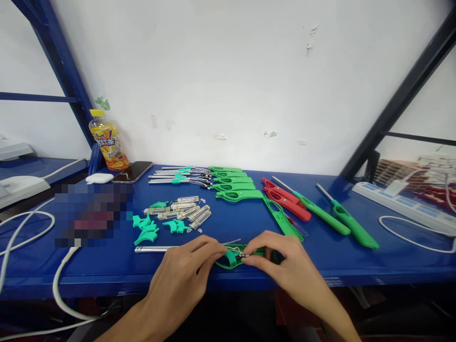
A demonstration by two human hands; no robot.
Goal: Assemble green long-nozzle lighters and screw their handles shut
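Between the left hand (185, 270) and the right hand (285, 261), both about equally near, a hollow green plastic handle half-shell (230, 267) lies along the front edge of the blue tabletop (235, 221), long axis left to right. The right thumb and forefinger are pinched on a small dark part with white wire (243, 255) over the shell; the left fingertips meet at its left end, what they hold unclear. Bare tabletop opens behind it.

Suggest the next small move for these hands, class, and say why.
Probably tuck the white wire down into the green shell between the hands. The shell lies open, the wire loops loosely beside the teal trigger, the right hand has its fingertips close by, and the left hand could steady the shell's other end.
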